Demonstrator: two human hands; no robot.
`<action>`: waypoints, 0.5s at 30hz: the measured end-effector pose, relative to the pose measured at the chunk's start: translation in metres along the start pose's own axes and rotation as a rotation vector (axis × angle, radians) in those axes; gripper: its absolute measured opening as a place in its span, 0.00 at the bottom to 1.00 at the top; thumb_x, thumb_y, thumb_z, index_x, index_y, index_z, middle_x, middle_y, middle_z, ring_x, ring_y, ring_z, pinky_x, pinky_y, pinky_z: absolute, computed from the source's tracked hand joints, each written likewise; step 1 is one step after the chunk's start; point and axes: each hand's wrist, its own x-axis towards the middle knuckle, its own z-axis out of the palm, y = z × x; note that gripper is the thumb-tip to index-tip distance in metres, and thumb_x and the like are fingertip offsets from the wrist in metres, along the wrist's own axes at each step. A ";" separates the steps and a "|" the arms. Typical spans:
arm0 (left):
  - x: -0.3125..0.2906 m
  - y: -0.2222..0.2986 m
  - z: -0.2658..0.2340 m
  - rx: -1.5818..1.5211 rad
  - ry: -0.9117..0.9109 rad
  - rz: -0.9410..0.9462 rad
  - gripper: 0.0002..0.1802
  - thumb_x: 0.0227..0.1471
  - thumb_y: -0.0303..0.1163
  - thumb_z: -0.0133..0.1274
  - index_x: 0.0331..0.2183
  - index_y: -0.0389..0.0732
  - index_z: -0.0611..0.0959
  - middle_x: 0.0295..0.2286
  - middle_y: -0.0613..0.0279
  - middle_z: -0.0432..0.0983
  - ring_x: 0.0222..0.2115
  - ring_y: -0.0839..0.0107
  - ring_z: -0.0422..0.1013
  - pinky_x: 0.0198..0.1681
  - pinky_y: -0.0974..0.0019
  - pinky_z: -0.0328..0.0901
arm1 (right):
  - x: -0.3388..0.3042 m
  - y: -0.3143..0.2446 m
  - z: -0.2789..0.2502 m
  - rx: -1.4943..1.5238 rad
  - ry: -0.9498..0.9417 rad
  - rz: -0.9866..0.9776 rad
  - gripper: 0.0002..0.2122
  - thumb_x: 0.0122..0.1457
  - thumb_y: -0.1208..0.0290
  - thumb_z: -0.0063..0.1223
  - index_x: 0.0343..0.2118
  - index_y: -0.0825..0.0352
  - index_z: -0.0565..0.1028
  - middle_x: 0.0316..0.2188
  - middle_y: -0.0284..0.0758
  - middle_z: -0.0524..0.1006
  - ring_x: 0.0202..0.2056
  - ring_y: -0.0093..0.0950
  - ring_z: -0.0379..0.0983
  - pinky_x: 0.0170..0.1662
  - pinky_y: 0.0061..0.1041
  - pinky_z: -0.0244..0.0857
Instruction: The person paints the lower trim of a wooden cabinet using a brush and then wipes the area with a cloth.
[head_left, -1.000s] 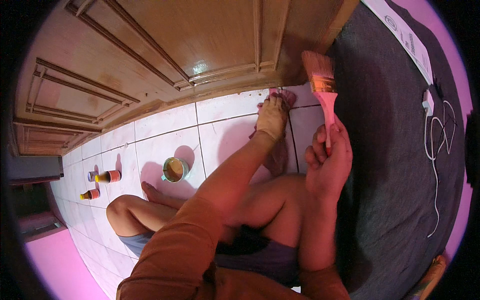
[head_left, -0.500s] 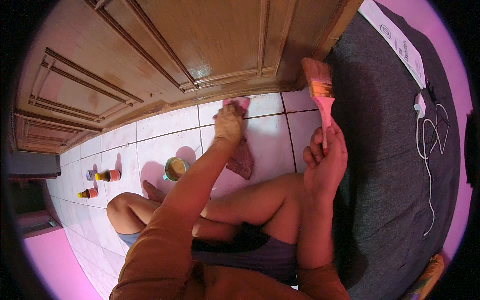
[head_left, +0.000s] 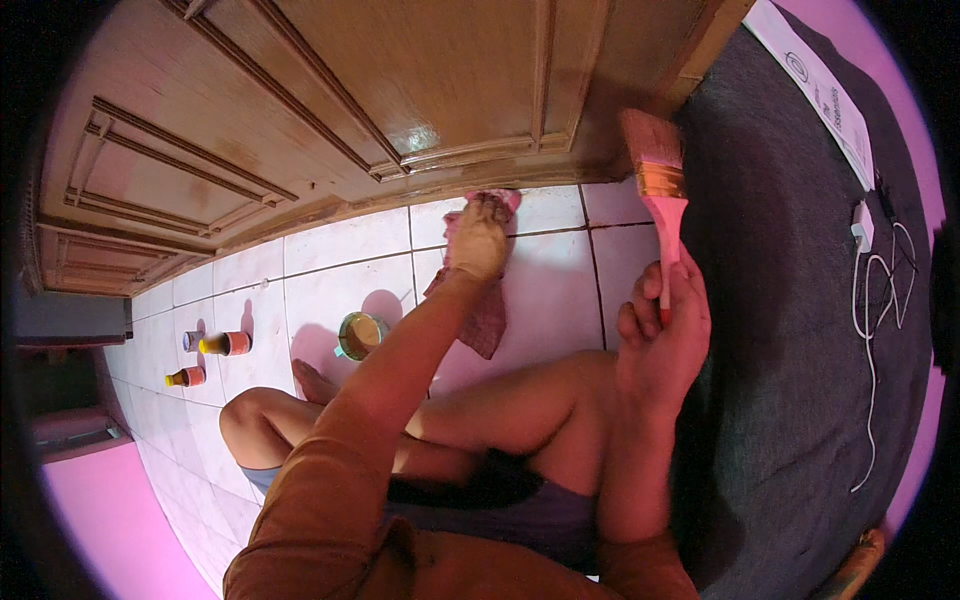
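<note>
My left hand (head_left: 478,242) reaches forward and presses a reddish, wrinkled cloth (head_left: 487,325) onto the tiled floor, close to the foot of a brown wooden panelled front (head_left: 430,90). Part of the cloth trails back toward my legs; its far end bunches under my fingers. Raised at the right, my right hand (head_left: 665,340) grips a paintbrush (head_left: 661,190) by its pink handle, bristles upward. The brush has a metal band and brown bristles, and it touches nothing. A greenish cup (head_left: 361,336) holding tan liquid stands on the floor, left of my left forearm.
Several small containers stand at the left, including a yellow-capped bottle (head_left: 228,344) and a smaller bottle (head_left: 186,377). Along the right runs a dark grey cushioned surface (head_left: 780,330), bearing a white printed sheet (head_left: 815,90) and a white charger cable (head_left: 870,390). My folded legs fill the near middle.
My left hand has slid slightly right along the wooden base with the cloth, which spreads a bit wider. The whole view has shifted a little; the paintbrush stays raised in my right hand.
</note>
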 end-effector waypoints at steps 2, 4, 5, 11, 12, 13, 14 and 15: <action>0.010 0.015 0.003 -0.003 -0.013 -0.040 0.19 0.47 0.29 0.45 0.41 0.32 0.78 0.44 0.50 0.72 0.47 0.57 0.65 0.52 0.61 0.59 | 0.002 -0.001 -0.003 0.004 -0.026 -0.005 0.12 0.62 0.68 0.44 0.46 0.65 0.70 0.23 0.26 0.69 0.16 0.12 0.53 0.17 0.14 0.46; 0.016 0.026 -0.005 -0.023 -0.106 -0.098 0.20 0.47 0.29 0.44 0.42 0.31 0.77 0.43 0.50 0.72 0.47 0.57 0.64 0.53 0.61 0.59 | 0.002 -0.001 -0.003 0.008 -0.053 -0.013 0.12 0.62 0.68 0.43 0.46 0.65 0.70 0.23 0.26 0.69 0.16 0.12 0.53 0.17 0.14 0.46; 0.018 0.029 -0.002 -0.023 -0.105 -0.099 0.20 0.47 0.29 0.44 0.42 0.31 0.77 0.43 0.50 0.72 0.47 0.57 0.64 0.53 0.61 0.59 | 0.001 -0.001 -0.001 0.007 -0.022 -0.008 0.12 0.62 0.69 0.43 0.46 0.65 0.70 0.23 0.26 0.69 0.15 0.12 0.53 0.17 0.14 0.45; 0.022 0.038 0.002 -0.002 -0.048 -0.053 0.21 0.48 0.31 0.44 0.44 0.30 0.77 0.44 0.50 0.72 0.48 0.58 0.64 0.56 0.61 0.56 | 0.002 -0.002 0.000 0.009 -0.042 -0.024 0.12 0.63 0.69 0.42 0.47 0.66 0.69 0.23 0.26 0.68 0.15 0.12 0.52 0.17 0.13 0.45; 0.024 0.040 0.002 -0.005 -0.045 -0.053 0.21 0.48 0.31 0.44 0.44 0.30 0.77 0.44 0.50 0.72 0.48 0.58 0.64 0.56 0.61 0.56 | 0.002 -0.002 0.000 0.008 -0.051 -0.035 0.12 0.63 0.69 0.42 0.47 0.66 0.69 0.22 0.27 0.68 0.15 0.11 0.52 0.16 0.13 0.45; 0.026 0.040 0.004 0.023 -0.070 0.033 0.20 0.46 0.29 0.46 0.43 0.31 0.76 0.44 0.49 0.72 0.48 0.57 0.65 0.53 0.60 0.59 | 0.002 -0.002 0.000 0.007 -0.055 -0.037 0.12 0.63 0.69 0.42 0.47 0.66 0.69 0.22 0.27 0.68 0.15 0.11 0.52 0.16 0.13 0.45; 0.028 0.042 0.005 0.052 -0.096 0.121 0.20 0.45 0.27 0.47 0.42 0.31 0.75 0.45 0.48 0.71 0.47 0.56 0.66 0.50 0.58 0.62 | 0.002 -0.002 0.000 0.017 -0.043 -0.041 0.12 0.62 0.69 0.42 0.47 0.67 0.69 0.22 0.27 0.68 0.15 0.12 0.52 0.16 0.13 0.45; 0.030 0.050 0.008 0.052 -0.093 0.121 0.20 0.45 0.27 0.47 0.42 0.31 0.75 0.45 0.48 0.71 0.47 0.56 0.66 0.50 0.58 0.62 | 0.002 -0.002 0.000 0.027 -0.030 -0.046 0.12 0.62 0.69 0.42 0.47 0.67 0.69 0.22 0.27 0.68 0.15 0.12 0.52 0.16 0.13 0.45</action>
